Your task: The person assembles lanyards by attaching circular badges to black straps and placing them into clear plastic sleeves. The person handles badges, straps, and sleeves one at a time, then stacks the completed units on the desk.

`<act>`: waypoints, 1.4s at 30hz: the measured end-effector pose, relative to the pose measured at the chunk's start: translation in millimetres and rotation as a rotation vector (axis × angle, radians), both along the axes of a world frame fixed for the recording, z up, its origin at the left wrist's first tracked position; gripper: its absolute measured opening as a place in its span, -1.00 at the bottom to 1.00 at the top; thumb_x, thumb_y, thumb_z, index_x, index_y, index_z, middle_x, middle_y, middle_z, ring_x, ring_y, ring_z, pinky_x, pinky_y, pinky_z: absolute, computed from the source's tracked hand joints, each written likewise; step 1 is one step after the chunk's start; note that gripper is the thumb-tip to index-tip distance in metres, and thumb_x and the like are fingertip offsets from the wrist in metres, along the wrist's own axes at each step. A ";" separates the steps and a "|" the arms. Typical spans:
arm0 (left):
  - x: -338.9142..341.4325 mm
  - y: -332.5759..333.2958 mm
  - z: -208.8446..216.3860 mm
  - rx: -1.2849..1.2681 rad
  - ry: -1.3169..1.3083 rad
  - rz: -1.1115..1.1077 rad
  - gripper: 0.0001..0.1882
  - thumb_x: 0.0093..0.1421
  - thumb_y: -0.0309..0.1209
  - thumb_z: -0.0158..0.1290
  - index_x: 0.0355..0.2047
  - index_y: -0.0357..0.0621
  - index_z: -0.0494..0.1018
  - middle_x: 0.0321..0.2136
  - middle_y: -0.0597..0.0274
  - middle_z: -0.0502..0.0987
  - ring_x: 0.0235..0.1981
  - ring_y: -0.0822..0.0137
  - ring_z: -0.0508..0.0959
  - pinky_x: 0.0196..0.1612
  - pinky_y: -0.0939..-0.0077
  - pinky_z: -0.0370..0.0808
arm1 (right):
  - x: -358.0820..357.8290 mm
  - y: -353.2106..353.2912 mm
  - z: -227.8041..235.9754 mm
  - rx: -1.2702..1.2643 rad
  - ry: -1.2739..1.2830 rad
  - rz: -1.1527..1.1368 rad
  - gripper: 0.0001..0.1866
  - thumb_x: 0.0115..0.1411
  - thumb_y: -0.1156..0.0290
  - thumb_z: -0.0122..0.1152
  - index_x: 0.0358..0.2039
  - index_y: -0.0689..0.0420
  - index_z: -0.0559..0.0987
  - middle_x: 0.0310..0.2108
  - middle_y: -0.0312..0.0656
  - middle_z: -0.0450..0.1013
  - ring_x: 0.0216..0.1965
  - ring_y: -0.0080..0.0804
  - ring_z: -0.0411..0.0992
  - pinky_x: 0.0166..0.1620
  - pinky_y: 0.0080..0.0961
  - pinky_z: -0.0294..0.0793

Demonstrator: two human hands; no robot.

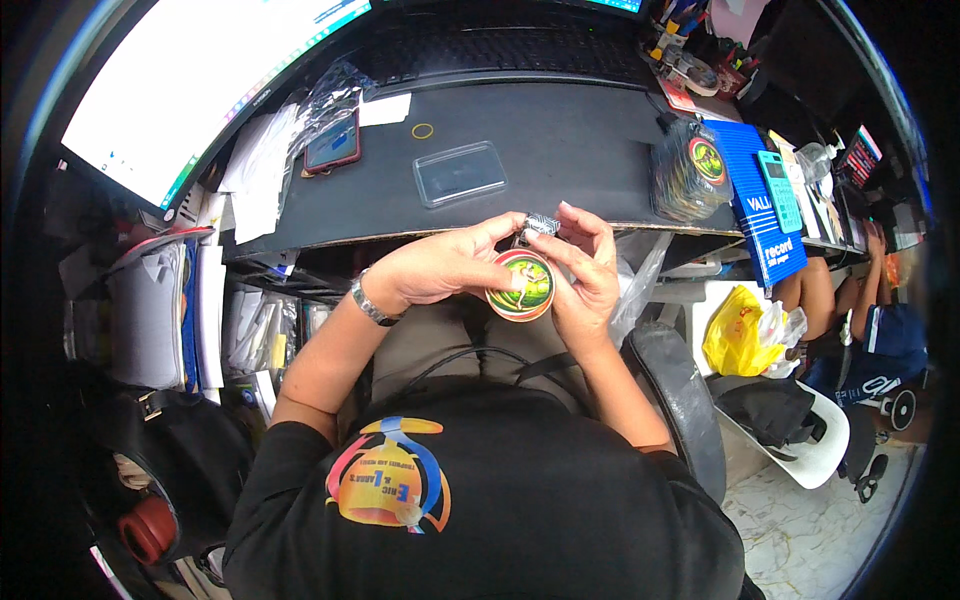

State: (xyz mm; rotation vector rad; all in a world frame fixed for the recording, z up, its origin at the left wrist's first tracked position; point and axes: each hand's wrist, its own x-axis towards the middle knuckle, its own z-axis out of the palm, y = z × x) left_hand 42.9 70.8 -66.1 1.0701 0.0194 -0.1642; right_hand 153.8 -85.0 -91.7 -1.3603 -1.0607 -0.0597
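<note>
In front of my lap, just off the desk's near edge, I hold a round medal (537,293) with a green and yellow face and a red and gold rim. My left hand (435,265) is closed on it from the left, thumb pressed on its face. A black-and-white patterned ribbon (542,224) shows bunched at the medal's top. Around the ribbon and the medal's right side curl the fingers of my right hand (588,275). A shallow clear plastic case (460,173) lies on the desk beyond, with a yellow rubber band (423,131) behind it.
Several similar medals in clear cases (692,172) are stacked at the desk's right, beside a blue record book (772,250) and a teal calculator (779,190). A phone (333,146) lies left, near papers. A keyboard (500,55) is behind. Another person (885,335) sits at far right.
</note>
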 end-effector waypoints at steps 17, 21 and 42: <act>-5.7 -6.9 10.9 0.098 -0.144 0.205 -0.27 0.24 -0.56 0.06 0.32 -0.23 -0.08 0.10 0.12 0.32 0.07 0.40 0.42 0.08 0.47 0.44 | 5.4 4.7 22.5 -0.287 0.772 0.383 -0.79 0.22 0.48 0.20 -0.14 0.27 0.56 -0.29 -0.25 0.52 -0.21 -0.58 0.43 -0.12 -0.64 0.39; -21.2 -3.9 15.5 0.125 -0.168 0.407 -0.41 0.23 -0.58 0.08 0.23 -0.23 0.14 -0.22 0.21 0.56 -0.17 0.46 0.55 -0.01 0.56 0.47 | 4.3 24.1 26.0 -0.213 0.861 0.383 -0.77 0.23 0.45 0.20 -0.15 0.32 0.56 -0.22 -0.23 0.53 -0.20 -0.59 0.44 -0.04 -0.59 0.41; -11.6 83.5 -25.8 1.706 -0.261 0.653 -0.52 0.20 -0.07 0.07 0.06 0.02 0.38 -0.13 0.12 0.39 -0.07 0.09 0.37 0.03 0.25 0.27 | 166.8 124.8 78.1 -0.597 0.475 1.102 -0.85 0.11 0.52 0.28 -0.30 0.21 0.54 -0.33 -0.18 0.56 -0.31 -0.46 0.51 -0.15 -0.51 0.47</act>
